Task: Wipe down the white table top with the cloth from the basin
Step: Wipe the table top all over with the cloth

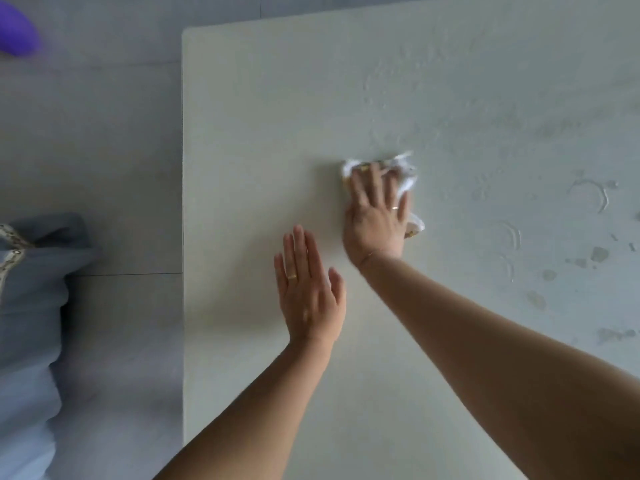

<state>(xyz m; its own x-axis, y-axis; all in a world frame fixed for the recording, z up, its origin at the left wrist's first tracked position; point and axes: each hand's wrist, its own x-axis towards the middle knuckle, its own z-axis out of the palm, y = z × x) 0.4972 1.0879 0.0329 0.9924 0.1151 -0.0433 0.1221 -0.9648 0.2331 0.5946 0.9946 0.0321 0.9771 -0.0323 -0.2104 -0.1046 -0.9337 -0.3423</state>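
Observation:
The white table top (242,133) fills most of the view, its left edge running down the frame. My right hand (377,213) presses flat on a crumpled white cloth (405,171) with a yellowish pattern, near the middle of the table. The cloth sticks out beyond the fingertips and beside the palm. My left hand (310,289) lies flat on the table, fingers together and stretched out, just left of and nearer than the right hand, holding nothing. The basin is not in view.
Wet streaks and damp patches (512,237) mark the right half of the table. Grey tiled floor (90,150) lies to the left. Blue-grey fabric (34,289) is at the left edge, and a blurred purple object (17,27) at the top left corner.

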